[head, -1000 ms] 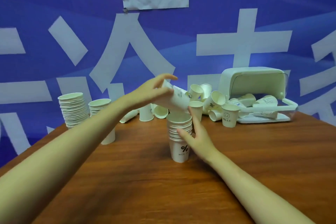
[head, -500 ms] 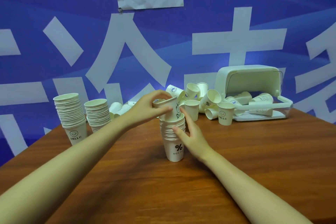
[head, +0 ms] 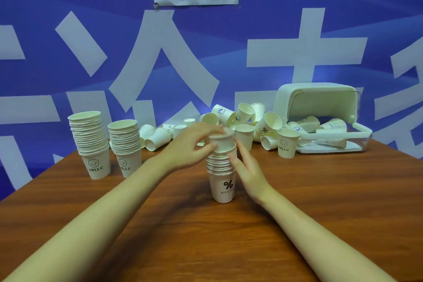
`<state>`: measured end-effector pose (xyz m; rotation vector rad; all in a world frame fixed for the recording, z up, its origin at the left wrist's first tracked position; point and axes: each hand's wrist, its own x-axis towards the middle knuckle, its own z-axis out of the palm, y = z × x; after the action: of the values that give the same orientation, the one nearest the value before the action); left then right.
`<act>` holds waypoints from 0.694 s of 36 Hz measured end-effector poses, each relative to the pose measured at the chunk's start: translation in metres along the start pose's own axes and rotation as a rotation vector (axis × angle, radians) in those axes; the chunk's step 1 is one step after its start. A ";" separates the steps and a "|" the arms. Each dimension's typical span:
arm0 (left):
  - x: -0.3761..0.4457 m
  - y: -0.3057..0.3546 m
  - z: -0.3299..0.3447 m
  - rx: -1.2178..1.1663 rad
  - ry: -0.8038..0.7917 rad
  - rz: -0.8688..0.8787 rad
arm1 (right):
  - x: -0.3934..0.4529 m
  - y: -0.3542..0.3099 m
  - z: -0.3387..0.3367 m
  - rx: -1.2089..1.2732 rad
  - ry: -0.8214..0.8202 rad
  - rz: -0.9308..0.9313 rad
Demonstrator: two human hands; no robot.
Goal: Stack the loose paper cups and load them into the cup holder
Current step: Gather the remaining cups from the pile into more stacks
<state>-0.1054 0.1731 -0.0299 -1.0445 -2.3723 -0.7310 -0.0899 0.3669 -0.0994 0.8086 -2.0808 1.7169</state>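
Wooden table [head: 320, 190]: left hand [head: 190, 146] grips top cup [head: 221, 143]; right hand's [head: 249, 171] straight fingers steady "NICE" stack [head: 223, 181].

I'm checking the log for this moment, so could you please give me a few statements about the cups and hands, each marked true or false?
1. The left hand grips the top cup of the middle stack. True.
2. The right hand holds a loose cup in the air. False: it rests open against the middle stack's side.
3. Two finished stacks marked HELLO stand at the table's left. True.
4. The cup holder stands upright, filled with stacked cups. False: it lies on its side with loose cups in it.
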 end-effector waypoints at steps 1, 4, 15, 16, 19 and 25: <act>0.001 0.002 0.002 0.054 -0.065 0.029 | 0.000 0.001 0.000 0.002 0.004 -0.008; 0.000 0.006 0.015 0.065 -0.137 0.050 | 0.001 0.002 -0.002 0.032 0.015 0.004; -0.037 0.005 0.057 -0.531 0.296 -0.373 | 0.000 0.004 0.000 -0.044 0.038 0.010; -0.041 0.004 0.056 -0.565 0.306 -0.410 | -0.001 0.005 0.000 -0.053 0.026 0.011; -0.056 -0.004 0.052 -0.522 0.340 -0.453 | -0.003 0.010 0.001 -0.076 -0.065 0.038; -0.067 -0.021 0.038 -0.630 0.470 -0.502 | 0.014 0.013 0.033 -0.119 -0.133 0.091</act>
<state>-0.0874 0.1496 -0.1040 -0.3822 -2.0195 -1.7660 -0.1060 0.3334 -0.1089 0.8244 -2.3173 1.6056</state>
